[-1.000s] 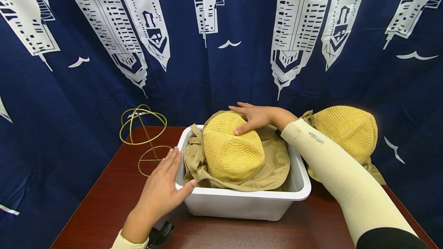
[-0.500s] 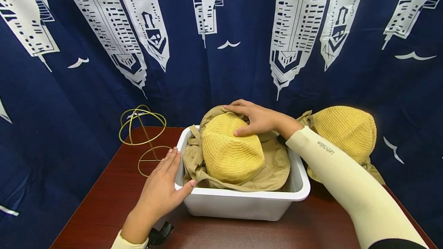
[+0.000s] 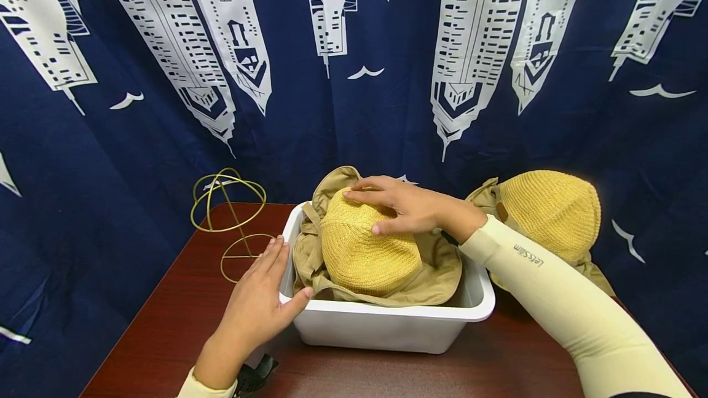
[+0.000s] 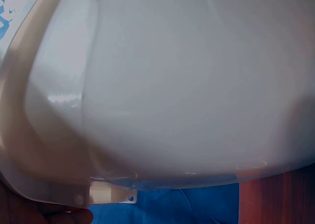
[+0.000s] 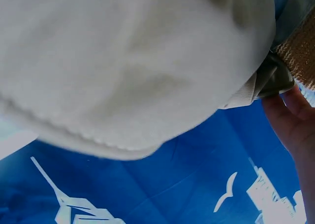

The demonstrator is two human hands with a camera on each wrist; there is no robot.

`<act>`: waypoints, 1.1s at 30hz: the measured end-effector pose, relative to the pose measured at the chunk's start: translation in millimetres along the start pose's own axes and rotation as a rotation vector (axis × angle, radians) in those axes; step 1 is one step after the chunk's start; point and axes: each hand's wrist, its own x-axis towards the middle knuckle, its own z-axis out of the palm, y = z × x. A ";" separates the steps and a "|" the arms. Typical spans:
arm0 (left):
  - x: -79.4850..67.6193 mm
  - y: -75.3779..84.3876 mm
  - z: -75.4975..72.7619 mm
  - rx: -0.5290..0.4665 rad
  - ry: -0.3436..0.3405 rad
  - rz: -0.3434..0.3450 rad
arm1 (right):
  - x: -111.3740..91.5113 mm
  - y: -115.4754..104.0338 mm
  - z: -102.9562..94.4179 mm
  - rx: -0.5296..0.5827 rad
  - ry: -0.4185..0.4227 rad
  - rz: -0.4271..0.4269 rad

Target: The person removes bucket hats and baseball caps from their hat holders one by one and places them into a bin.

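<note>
Grip's pretty relaxed on both sides: left hand is flat with straight fingers, right hand is loosely bent, thumb and fingertips spread apart on the crown of a yellow knit hat. Going left to right, first up is a gold wire stand with rings top and bottom, sitting on a reddish-brown table. Then comes that left hand, up against the left front corner of a white plastic bin, thumb out along the front rim. Its wrist cam is mostly just pale bin wall, with a bit of finger in the lower corner. Next is the hat, which is in the bin, crown up and a little squashed. Its tan brim fans out on the right and stands up past the back rim on the left. Right hand reaches in over the bin from the right, in a cream sleeve. Past the bin there's a second yellow hat, partly behind that forearm. Navy curtain with white buildings runs across the back.
</note>
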 end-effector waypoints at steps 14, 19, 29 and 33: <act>0.0 0.3 -0.5 -0.003 -0.007 -0.010 | 9.8 -17.5 22.3 -0.214 -0.098 -0.103; -0.3 0.4 0.1 -0.004 -0.012 -0.016 | 10.1 -12.8 32.1 -0.303 -0.159 -0.098; -0.5 1.1 0.7 0.003 -0.023 -0.021 | 11.7 -7.6 49.0 -0.333 -0.232 -0.095; 0.0 0.6 0.7 0.002 -0.019 -0.023 | 14.7 -6.5 52.9 -0.341 -0.246 -0.091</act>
